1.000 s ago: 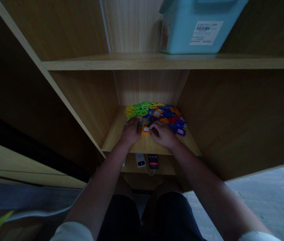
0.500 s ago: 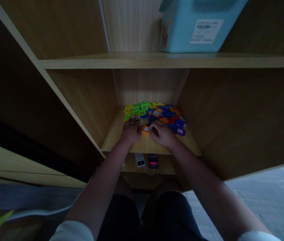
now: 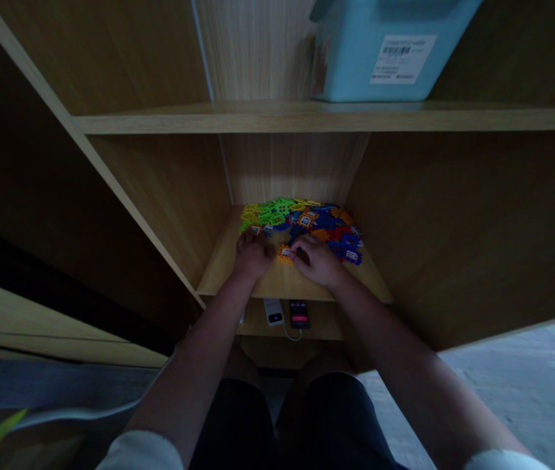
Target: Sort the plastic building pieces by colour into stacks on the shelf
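Observation:
A spread of colourful plastic interlocking toy pieces (image 3: 324, 225) covers the back of the shelf, green and yellow at the left, blue, red and orange towards the right. In front of it my right hand (image 3: 317, 259) has thumb and forefinger pinched at the right edge of an orange toothed piece with a white window-like insert (image 3: 284, 252). My left hand (image 3: 253, 256) is at the left front edge of the spread, its fingers curled downward; whatever lies under its fingertips is hidden. Just beyond those fingers shows another orange piece with a white insert (image 3: 256, 230).
A light-blue plastic bin (image 3: 356, 65) with a white label stands on the upper shelf (image 3: 258, 121). Wooden cabinet walls (image 3: 170, 196) enclose both sides. On the ledge below lie a white device (image 3: 273, 312) and a phone (image 3: 300, 313), with a white cable.
My left hand has drawn slightly left and its fingers have curled in, uncovering the orange piece with a white insert beyond them. My right hand stays almost still at its orange piece.

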The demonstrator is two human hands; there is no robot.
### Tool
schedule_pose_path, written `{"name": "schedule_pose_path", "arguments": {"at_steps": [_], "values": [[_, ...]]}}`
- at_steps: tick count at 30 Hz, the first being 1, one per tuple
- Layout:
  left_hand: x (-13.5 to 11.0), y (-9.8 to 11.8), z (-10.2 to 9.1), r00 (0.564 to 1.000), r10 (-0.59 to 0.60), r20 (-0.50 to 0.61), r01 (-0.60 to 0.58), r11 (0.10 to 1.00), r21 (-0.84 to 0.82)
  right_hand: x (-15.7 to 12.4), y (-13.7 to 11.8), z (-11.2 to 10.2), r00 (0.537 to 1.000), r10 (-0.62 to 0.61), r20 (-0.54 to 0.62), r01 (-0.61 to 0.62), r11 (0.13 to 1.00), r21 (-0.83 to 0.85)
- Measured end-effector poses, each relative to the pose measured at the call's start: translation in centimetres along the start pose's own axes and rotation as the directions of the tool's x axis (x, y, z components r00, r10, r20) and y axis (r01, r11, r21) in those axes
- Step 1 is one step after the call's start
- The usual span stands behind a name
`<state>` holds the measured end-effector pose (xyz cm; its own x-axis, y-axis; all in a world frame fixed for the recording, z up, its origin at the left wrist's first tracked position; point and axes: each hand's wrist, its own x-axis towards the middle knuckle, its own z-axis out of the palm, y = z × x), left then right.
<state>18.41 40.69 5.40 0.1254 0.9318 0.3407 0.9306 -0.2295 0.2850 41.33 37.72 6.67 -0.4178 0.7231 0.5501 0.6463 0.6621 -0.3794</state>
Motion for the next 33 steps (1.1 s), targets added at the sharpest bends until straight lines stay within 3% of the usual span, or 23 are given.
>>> {"name": "schedule_pose_path", "arguments": {"at_steps": [10, 21, 27, 33], "values": [[0.03, 0.2, -0.72, 0.999, 0.017, -0.028, -0.016, 1.0, 0.011, -0.26, 0.17, 0.18, 0.998, 0.05, 0.04, -0.048, 0.998, -0.049], [-0.03, -0.31, -0.25, 0.995, -0.056, -0.081, 0.05, 0.996, -0.076, -0.39, 0.45, 0.51, 0.995, 0.08, 0.053, -0.077, 0.995, -0.057], [-0.09, -0.01, -0.72, 0.998, -0.056, -0.033, 0.054, 0.997, -0.048, -0.41, 0.38, 0.53, 0.994, 0.089, 0.058, -0.086, 0.994, -0.063], [-0.15, -0.01, -0.64, 0.99, -0.129, -0.057, 0.127, 0.991, -0.045, -0.43, 0.39, 0.59, 0.995, 0.083, 0.057, -0.079, 0.995, -0.065]]}}
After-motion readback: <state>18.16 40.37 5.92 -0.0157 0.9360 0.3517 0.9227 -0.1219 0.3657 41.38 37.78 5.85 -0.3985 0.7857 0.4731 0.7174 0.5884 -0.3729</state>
